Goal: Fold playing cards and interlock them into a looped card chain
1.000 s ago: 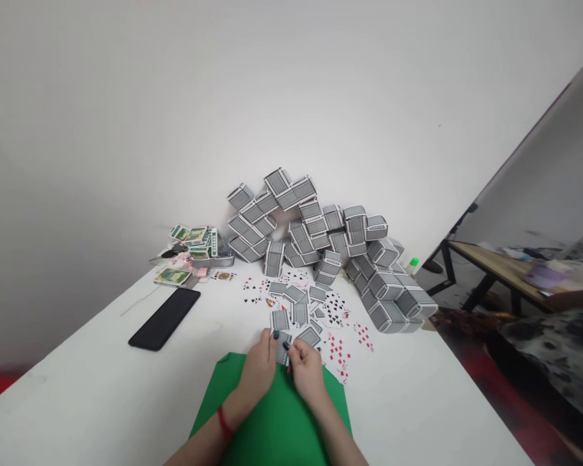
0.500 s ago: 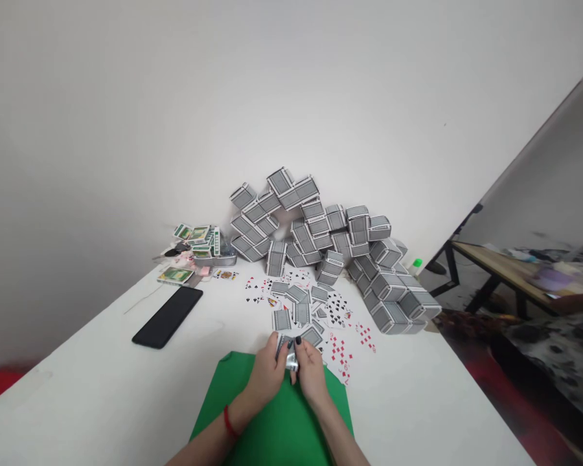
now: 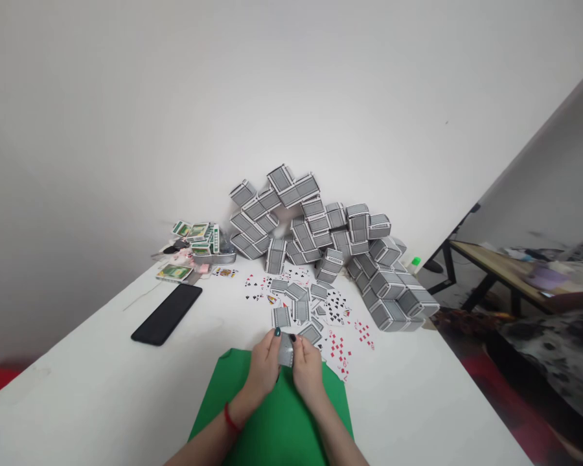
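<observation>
I see two bare hands over the near part of the white desk [image 3: 97, 382]. The left hand [image 3: 263, 364] has its grip closed on the left side of a small gray card piece [image 3: 285, 350]. The right hand [image 3: 308, 366] pinches the right side of it. So the card piece is between the two hands, at the far edge of a green sheet [image 3: 282, 424]. It looks a bit bent to me, but I cannot tell if it is one card or more. Both thumbs have dark nails, and a red band [image 3: 231, 419] goes around the left wrist.

Just past the hands I see loose cards [image 3: 281, 316] with gray backs in a messy heap, some on top of others. To the right of them lie face-up cards [image 3: 339, 349] with red diamonds. Farther back, by the white wall [image 3: 291, 84], is a big stack of gray blocks [image 3: 299, 190]. Its right end comes nearer to me. On the left, a black phone [image 3: 166, 315] lies flat on the desk. Past it I see green card boxes [image 3: 200, 231] in a small pile. A green cap [image 3: 416, 261] shows behind the blocks on the right.
</observation>
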`<action>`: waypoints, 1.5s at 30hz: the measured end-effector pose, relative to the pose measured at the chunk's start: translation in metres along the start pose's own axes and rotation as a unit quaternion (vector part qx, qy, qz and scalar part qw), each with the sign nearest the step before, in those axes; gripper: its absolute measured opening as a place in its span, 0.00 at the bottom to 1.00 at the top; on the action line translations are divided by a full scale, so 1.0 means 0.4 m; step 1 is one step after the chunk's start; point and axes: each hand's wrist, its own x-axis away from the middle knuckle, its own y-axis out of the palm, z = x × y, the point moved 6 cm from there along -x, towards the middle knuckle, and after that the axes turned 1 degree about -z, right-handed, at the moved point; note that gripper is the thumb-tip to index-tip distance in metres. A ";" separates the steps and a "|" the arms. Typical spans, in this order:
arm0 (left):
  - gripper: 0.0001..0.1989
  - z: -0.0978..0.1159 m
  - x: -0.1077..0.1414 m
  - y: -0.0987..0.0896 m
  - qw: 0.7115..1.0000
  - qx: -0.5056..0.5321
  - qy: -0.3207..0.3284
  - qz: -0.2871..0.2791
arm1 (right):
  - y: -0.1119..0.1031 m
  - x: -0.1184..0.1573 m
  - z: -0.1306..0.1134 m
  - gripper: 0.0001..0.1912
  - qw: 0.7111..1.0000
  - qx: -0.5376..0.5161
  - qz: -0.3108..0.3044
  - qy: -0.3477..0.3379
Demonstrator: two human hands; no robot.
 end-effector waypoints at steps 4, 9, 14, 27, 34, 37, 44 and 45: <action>0.15 -0.012 -0.018 -0.011 0.998 -0.061 0.001 0.017 | 0.009 0.019 0.007 0.20 0.997 0.076 0.020 -0.008; 0.13 -0.004 -0.021 -0.021 0.975 -0.205 0.072 0.048 | 0.035 0.031 0.028 0.18 0.999 -0.033 0.026 0.031; 0.13 0.016 -0.002 -0.007 0.970 -0.216 0.111 0.025 | 0.068 0.023 0.053 0.17 0.935 -0.291 -0.083 0.185; 0.19 -0.015 -0.065 -0.077 0.996 0.072 0.001 0.045 | -0.046 -0.053 0.051 0.29 0.976 -0.186 -0.068 0.088; 0.13 -0.045 -0.077 -0.069 1.000 0.023 -0.007 0.007 | -0.262 -0.104 0.149 0.35 0.922 0.356 0.018 0.150; 0.12 -0.042 -0.070 -0.051 0.999 -0.016 0.013 -0.027 | -0.284 -0.099 0.176 0.38 0.890 0.414 -0.019 0.188; 0.12 -0.023 -0.051 -0.024 0.990 -0.103 0.046 -0.090 | -0.242 -0.103 0.173 0.16 0.955 0.257 -0.023 0.149; 0.12 -0.021 -0.051 -0.024 0.989 -0.104 0.044 -0.094 | -0.234 -0.102 0.173 0.12 0.963 0.220 -0.028 0.150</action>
